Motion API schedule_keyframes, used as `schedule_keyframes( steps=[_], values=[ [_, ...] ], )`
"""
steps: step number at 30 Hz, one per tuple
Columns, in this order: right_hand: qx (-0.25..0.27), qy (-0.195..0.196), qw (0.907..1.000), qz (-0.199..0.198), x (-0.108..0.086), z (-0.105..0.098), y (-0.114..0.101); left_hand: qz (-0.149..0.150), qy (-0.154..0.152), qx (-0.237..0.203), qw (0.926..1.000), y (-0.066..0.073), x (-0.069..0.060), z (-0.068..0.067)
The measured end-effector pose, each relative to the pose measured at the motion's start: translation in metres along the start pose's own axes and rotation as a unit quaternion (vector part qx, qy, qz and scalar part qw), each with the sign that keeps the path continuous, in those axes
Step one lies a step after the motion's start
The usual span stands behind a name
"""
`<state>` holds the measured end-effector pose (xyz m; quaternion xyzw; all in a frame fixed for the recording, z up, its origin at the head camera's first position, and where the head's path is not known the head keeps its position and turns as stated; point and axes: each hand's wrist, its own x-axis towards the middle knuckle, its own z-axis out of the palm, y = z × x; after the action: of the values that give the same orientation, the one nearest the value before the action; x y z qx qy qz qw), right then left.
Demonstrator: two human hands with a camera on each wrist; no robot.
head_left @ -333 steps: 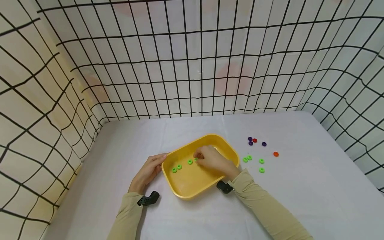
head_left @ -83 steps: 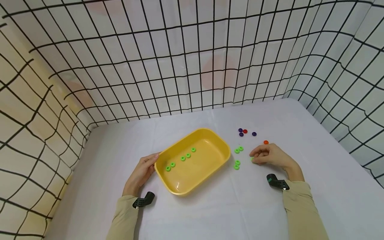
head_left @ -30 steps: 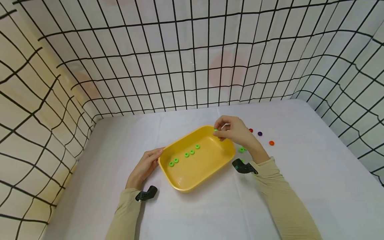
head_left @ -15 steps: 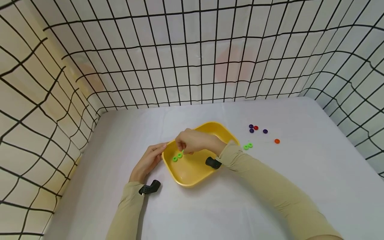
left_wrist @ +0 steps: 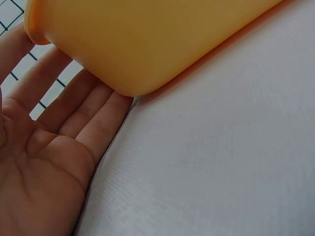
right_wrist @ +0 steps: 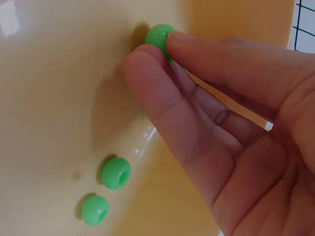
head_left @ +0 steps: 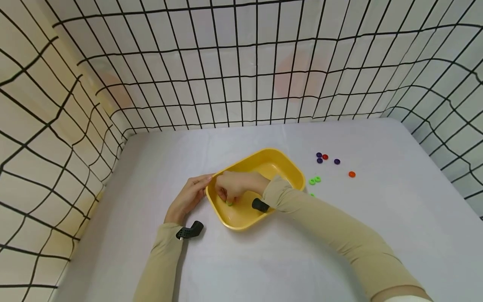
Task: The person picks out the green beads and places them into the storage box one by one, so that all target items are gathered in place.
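Observation:
A yellow tray (head_left: 273, 167) lies slantwise on the white cloth. At its left corner my left hand (head_left: 190, 195) holds it, the thumb at the rim and the other fingers along the outer wall in the left wrist view. Inside the tray, my right hand (head_left: 235, 184) pinches a round green bead (right_wrist: 160, 38) between thumb and index finger, close to the tray floor. Two more green beads, a nearer one (right_wrist: 95, 210) and a farther one (right_wrist: 116, 173), rest on that floor. In the head view my right hand hides most beads in the tray.
Right of the tray lie loose green beads (head_left: 312, 181). Farther back are several purple beads (head_left: 337, 161), a red bead (head_left: 325, 157) and an orange bead (head_left: 351, 174). A black grid-patterned sheet (head_left: 245, 75) encloses the back and sides.
My right hand picked a green bead from the cloth, carried it over the tray's far rim, then moved left and down inside the tray. My left hand stays at the tray's corner.

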<state>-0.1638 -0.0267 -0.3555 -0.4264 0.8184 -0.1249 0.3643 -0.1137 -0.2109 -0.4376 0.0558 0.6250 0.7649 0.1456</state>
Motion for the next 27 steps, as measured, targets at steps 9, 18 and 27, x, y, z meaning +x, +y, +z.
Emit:
schedule_keyframes(
  steps=[9,18,27],
  values=[
    [0.002,-0.004,1.0,-0.002,-0.002,-0.003,-0.002,-0.003,-0.004,0.006,1.0,0.004,0.001,0.0],
    [0.012,0.025,0.9992,-0.03,-0.008,-0.009,-0.001,0.0,-0.009,0.01,0.9999,0.001,0.0,-0.001],
    [0.089,0.102,0.9887,-0.063,-0.046,-0.035,0.013,-0.01,0.005,0.026,0.9996,0.004,0.0,0.001]
  ],
)
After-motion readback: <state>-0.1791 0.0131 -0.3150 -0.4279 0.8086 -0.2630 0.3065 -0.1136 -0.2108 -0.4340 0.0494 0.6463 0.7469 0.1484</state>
